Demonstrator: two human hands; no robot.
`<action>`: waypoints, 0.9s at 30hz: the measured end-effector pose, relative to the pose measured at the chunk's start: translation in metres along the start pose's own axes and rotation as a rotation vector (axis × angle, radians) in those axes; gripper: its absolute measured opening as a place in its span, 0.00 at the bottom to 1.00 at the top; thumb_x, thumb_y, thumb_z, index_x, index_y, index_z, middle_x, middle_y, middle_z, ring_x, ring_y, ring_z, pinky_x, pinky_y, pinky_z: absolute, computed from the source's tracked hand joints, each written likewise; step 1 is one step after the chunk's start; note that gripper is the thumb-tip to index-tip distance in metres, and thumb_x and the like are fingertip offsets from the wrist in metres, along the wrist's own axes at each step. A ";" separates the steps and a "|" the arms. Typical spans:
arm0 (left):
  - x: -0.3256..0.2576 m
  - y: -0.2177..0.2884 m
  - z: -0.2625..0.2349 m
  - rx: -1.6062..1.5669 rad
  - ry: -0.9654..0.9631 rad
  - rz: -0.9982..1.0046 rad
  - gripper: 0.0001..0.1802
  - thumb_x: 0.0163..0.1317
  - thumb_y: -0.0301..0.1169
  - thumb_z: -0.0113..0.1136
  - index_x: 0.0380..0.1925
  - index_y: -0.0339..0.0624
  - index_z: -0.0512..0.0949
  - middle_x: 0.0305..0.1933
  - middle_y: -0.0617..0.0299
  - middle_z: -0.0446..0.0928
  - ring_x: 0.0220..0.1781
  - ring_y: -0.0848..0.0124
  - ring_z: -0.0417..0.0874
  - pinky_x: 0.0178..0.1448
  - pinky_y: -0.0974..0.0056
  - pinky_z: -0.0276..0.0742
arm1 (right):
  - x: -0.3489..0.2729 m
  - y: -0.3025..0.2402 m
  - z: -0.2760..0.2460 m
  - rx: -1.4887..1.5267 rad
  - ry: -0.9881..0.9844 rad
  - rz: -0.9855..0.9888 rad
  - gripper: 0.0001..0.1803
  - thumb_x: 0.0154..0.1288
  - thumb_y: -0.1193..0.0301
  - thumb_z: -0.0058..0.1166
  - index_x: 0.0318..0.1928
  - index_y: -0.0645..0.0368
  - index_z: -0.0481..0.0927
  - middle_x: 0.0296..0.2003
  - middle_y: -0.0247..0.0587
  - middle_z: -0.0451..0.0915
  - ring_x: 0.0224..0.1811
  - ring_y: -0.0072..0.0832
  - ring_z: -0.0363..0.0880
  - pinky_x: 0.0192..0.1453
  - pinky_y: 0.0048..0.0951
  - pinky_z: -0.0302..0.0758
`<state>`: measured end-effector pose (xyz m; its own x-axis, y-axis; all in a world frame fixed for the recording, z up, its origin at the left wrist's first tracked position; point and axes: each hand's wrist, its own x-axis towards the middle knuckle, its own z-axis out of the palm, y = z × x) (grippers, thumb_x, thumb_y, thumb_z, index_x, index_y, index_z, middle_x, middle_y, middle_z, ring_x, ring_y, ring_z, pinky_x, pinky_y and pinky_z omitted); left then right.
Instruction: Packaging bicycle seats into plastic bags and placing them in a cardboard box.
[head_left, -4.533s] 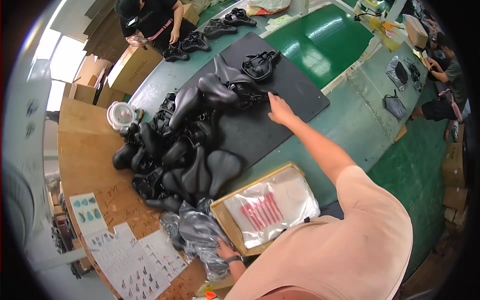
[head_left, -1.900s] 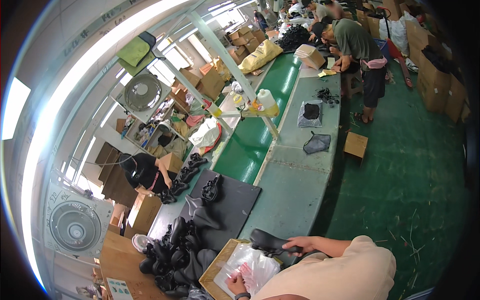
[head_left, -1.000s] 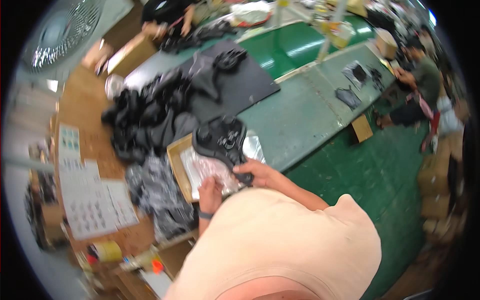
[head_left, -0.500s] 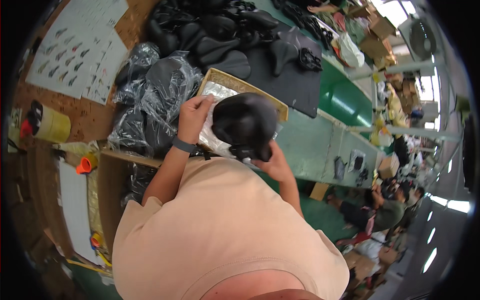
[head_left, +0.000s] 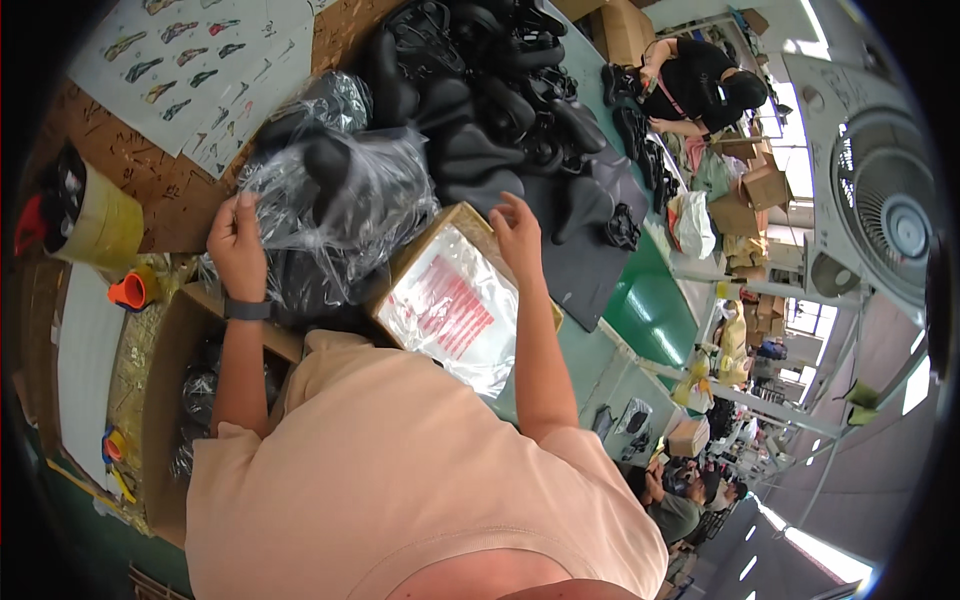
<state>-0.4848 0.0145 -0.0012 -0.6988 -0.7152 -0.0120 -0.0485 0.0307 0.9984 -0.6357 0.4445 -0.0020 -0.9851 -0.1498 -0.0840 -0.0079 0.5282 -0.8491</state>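
Observation:
At the left, my left hand (head_left: pixel 237 240) is closed, pinching the edge of a clear plastic bag (head_left: pixel 385 185). A black bicycle saddle (head_left: pixel 326 165) shows through that bag, on top of other bagged saddles. My right hand (head_left: pixel 518 232) is raised, fingers apart and slightly bent, holding nothing. It is above the far right side of a shallow cardboard box (head_left: pixel 425 238). Flat clear bags with red print (head_left: pixel 455 310) lie in the box. Beyond my right hand, several bare black saddles (head_left: pixel 480 150) are heaped on the bench.
A dark mat (head_left: pixel 572 275) lies on the green bench. Left stand a yellow container (head_left: pixel 105 230), an orange tube (head_left: pixel 130 291) and an open carton (head_left: pixel 165 400) holding bagged items. A large fan (head_left: pixel 890 215) is at the right. Another person (head_left: pixel 705 90) works across the bench.
The bare saddle has left my right hand, which now is empty and farther forward. My left hand moved left, onto the bag's edge. My view has turned, bringing another person into sight.

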 end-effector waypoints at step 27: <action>-0.023 -0.063 0.015 0.973 -0.359 0.077 0.35 0.70 0.42 0.71 0.74 0.42 0.73 0.64 0.52 0.83 0.63 0.51 0.85 0.64 0.48 0.81 | -0.045 0.234 -0.200 -0.186 -0.019 0.594 0.17 0.61 0.74 0.67 0.51 0.61 0.83 0.27 0.39 0.81 0.18 0.31 0.78 0.21 0.35 0.77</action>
<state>-0.4765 0.0400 -0.0646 -0.8880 -0.4425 -0.1253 -0.4382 0.7316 0.5223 -0.6280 0.7422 -0.0923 -0.8273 0.2005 -0.5247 0.5092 0.6621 -0.5498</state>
